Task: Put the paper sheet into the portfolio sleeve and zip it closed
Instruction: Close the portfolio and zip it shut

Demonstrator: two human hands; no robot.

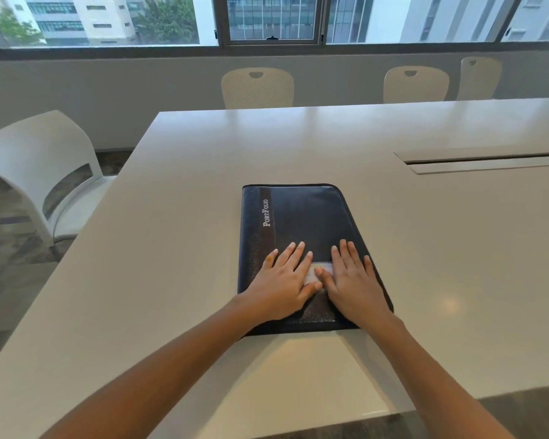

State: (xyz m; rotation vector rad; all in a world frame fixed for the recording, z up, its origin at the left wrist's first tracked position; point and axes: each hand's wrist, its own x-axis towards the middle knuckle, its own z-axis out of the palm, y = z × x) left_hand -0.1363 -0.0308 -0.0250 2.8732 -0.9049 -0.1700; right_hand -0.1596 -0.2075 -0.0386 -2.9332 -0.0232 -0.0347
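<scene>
A dark blue zip portfolio [305, 217] lies flat and closed on the white table [171, 191], its spine to the left with "PortFolio" printed on a strip. My left hand [282, 280] rests palm down on its near left part, fingers spread. My right hand [352, 280] lies flat beside it on the near right part. Between the two thumbs shows a small pale label window [320, 270] on the cover. No paper sheet is in sight.
A white chair [42, 172] stands at the table's left side. Three cream chairs [257, 88] line the far edge under the windows. A cable slot [482, 160] is cut into the tabletop at the right.
</scene>
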